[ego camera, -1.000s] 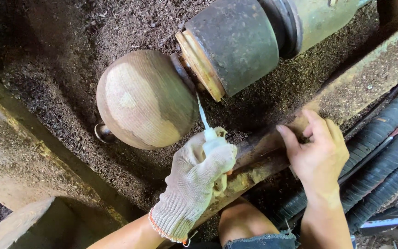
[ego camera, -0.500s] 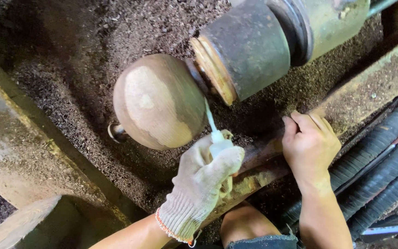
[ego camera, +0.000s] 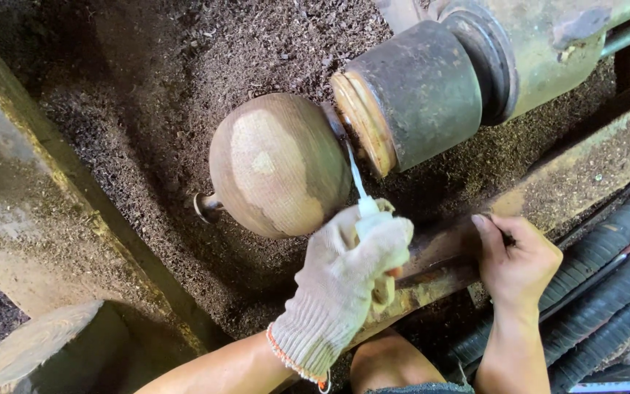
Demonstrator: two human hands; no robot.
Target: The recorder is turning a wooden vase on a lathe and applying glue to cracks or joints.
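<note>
A rounded wooden ball [ego camera: 278, 164] is mounted on a lathe, fixed to the dark cylindrical chuck [ego camera: 410, 95]. My left hand [ego camera: 344, 281], in a white knit glove, grips a thin metal cutting tool [ego camera: 355, 179] whose tip reaches the narrow neck between ball and chuck. My bare right hand [ego camera: 519, 259] rests on the rusty tool rest bar [ego camera: 439, 266], its fingers curled over the bar's edge beside the tool's handle end.
Dark wood shavings [ego camera: 184, 73] cover the bed under the ball. A pale concrete or wood beam [ego camera: 30, 219] runs along the left. Black ribbed hoses [ego camera: 607, 292] lie at the right. My knee [ego camera: 388, 361] shows at the bottom.
The view has shifted, so ball and chuck sit further right in frame. My left hand keeps the tool at the neck; my right hand has slid along the bar and curled down.
</note>
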